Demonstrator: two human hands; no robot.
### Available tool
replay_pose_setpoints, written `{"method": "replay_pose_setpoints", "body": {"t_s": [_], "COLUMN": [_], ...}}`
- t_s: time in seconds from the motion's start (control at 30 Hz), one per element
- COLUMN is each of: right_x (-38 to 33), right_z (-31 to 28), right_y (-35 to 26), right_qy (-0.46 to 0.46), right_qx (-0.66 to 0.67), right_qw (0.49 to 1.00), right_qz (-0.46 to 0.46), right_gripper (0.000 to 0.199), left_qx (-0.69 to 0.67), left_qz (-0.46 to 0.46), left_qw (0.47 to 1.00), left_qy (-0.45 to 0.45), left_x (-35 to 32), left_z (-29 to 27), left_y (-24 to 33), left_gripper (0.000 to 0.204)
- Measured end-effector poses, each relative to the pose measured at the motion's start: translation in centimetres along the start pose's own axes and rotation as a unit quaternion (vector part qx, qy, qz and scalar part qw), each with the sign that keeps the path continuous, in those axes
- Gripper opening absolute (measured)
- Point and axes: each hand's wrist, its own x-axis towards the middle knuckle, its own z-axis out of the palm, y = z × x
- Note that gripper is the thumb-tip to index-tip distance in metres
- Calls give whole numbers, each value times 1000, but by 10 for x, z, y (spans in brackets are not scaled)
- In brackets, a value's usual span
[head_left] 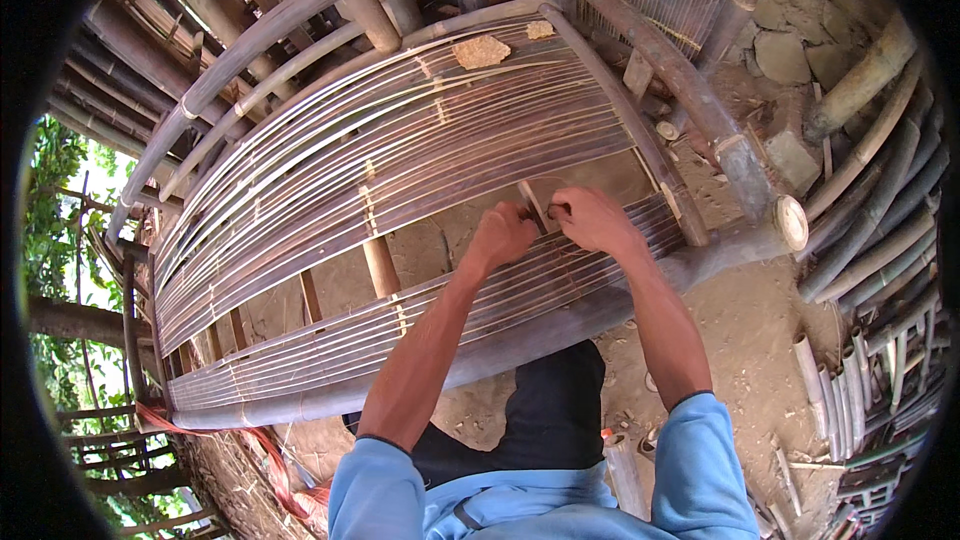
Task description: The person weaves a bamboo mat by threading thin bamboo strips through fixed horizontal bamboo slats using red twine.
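Note:
A bamboo bench frame (520,325) with long thin bamboo slats (350,185) lies across the view in front of me. My left hand (506,234) is closed in a pinch over the gap between two groups of slats. Close by on the right, my right hand (597,219) pinches too, its fingertips pointing left. A short pale strip (533,202) stands slanted between the two hands. Whatever the fingertips grip is too small to make out. Under both wrists run the near slats (330,360), beside the thick front pole.
Two brown flat pieces (481,52) rest on the far slats. Bamboo poles (870,210) are stacked at the right, with cut lengths (830,400) standing below them. A red strip of cloth or plastic (275,470) hangs at the lower left. Stones (783,57) lie at the upper right.

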Motion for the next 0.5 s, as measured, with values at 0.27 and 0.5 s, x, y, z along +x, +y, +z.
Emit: {"method": "replay_pose_setpoints", "body": {"t_s": [0.27,0.5], "right_x": [-104,-182], "right_z": [-1,19], "right_y": [-7,47], "right_qy": [283,134], "right_qx": [86,301], "right_qw": [907,923], "right_qz": [-299,-198], "right_gripper": [6,15], "left_qx": [166,375], "left_qz": [236,99], "left_qw": [950,866], "left_qy": [121,316], "left_x": [-96,-230], "left_z": [-45,-212], "left_y": [37,-68], "left_gripper": [20,14]}}
